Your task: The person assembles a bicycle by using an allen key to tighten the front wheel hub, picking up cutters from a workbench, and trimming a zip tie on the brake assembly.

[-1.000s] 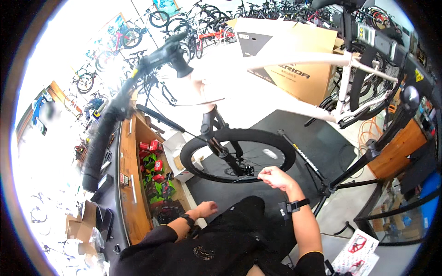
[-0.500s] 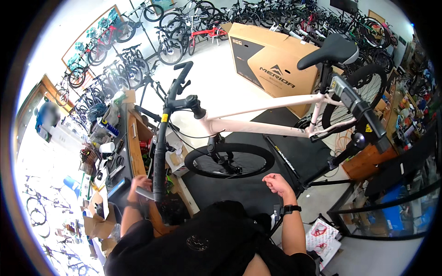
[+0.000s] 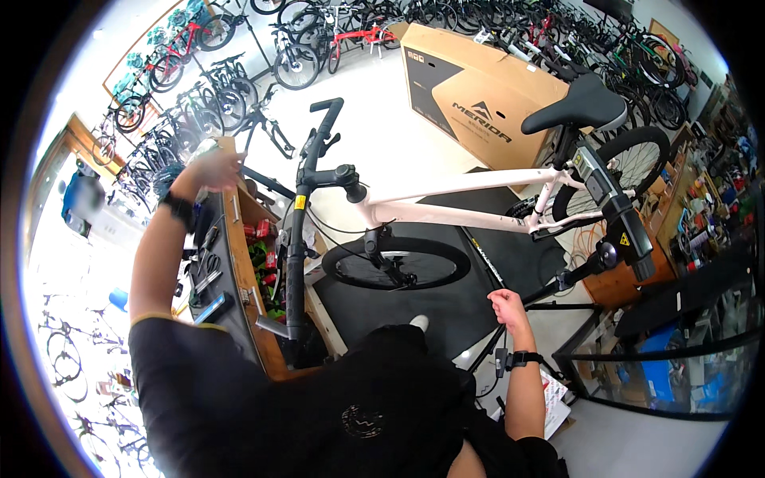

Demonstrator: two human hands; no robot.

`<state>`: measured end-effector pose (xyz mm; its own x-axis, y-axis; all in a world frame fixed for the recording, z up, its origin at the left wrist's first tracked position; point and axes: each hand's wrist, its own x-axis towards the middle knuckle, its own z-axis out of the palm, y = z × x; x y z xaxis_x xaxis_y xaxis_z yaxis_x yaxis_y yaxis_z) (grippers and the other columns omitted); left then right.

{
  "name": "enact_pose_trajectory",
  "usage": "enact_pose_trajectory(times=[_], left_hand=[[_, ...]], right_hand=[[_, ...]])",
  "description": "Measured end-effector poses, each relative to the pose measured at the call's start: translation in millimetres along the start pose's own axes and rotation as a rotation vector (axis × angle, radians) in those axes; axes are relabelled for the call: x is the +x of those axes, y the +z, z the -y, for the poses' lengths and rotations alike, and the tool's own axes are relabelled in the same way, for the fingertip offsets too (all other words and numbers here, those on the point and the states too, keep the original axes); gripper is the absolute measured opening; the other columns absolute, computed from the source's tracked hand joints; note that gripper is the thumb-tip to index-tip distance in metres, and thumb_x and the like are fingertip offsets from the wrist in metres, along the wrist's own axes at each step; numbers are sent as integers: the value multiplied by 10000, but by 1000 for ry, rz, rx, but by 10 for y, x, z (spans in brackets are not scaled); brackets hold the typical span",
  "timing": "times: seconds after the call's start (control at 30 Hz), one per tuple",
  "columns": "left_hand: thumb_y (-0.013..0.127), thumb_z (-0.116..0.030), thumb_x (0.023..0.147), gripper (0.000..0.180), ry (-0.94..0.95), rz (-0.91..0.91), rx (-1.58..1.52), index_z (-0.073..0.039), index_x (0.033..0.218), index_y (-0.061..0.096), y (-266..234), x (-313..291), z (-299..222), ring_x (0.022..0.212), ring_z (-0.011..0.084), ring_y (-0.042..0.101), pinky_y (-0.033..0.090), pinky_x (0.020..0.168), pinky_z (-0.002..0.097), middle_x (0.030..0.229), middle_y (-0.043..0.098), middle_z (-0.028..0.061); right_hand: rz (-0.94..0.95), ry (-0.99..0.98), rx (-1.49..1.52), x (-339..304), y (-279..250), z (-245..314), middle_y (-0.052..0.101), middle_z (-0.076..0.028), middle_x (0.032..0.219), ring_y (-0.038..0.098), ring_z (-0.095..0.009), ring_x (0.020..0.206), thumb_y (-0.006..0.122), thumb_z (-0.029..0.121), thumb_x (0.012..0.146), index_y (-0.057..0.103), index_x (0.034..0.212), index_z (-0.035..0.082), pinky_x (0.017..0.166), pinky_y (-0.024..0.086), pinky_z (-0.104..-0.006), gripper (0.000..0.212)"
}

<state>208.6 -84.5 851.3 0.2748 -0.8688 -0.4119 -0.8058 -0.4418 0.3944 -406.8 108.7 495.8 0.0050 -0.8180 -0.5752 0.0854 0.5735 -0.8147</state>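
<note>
A white bicycle (image 3: pixel 446 203) with black handlebars (image 3: pixel 307 171) and a black saddle (image 3: pixel 586 103) hangs in a black repair stand (image 3: pixel 613 219). My left hand (image 3: pixel 213 169) is stretched out and blurred over the far end of a wooden workbench (image 3: pixel 243 275), left of the handlebars; whether it holds anything is unclear. A dark band sits on its wrist. My right hand (image 3: pixel 506 307) is curled into a loose fist with nothing in it, low beside the front wheel (image 3: pixel 396 264), above the dark floor mat (image 3: pixel 446 307).
Tools and red and green items lie on the workbench shelves (image 3: pixel 263 255). A large brown cardboard box (image 3: pixel 478 95) stands behind the bicycle. Rows of parked bicycles (image 3: pixel 199 88) line the back and left. A glass counter (image 3: pixel 677 358) stands at right.
My left arm has risen from low beside the bench and reached out to its far end. My right hand stays curled near the front wheel. The view has tilted toward the shop floor.
</note>
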Motion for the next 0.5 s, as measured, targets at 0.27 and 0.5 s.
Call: enact_pose_trajectory(times=[0.27, 0.5], left_hand=[[578, -749, 725, 975, -46, -37, 116, 5, 1336, 488, 532, 1202, -1200, 1025, 300, 541, 441, 851, 432, 1189, 525, 238], [562, -862, 593, 1023, 101, 301, 76, -1, 1145, 588, 790, 1753, -1110, 1097, 295, 491, 290, 926, 485, 1105, 604, 190]], right_hand=[[-189, 108, -49, -166, -79, -260, 494, 40, 641, 409, -46, 494, 599, 141, 878, 624, 897, 51, 397, 274, -213, 95], [-329, 145, -90, -236, -231, -690, 520, 44, 661, 419, -55, 520, 631, 209, 880, 638, 908, 66, 432, 316, -238, 145]])
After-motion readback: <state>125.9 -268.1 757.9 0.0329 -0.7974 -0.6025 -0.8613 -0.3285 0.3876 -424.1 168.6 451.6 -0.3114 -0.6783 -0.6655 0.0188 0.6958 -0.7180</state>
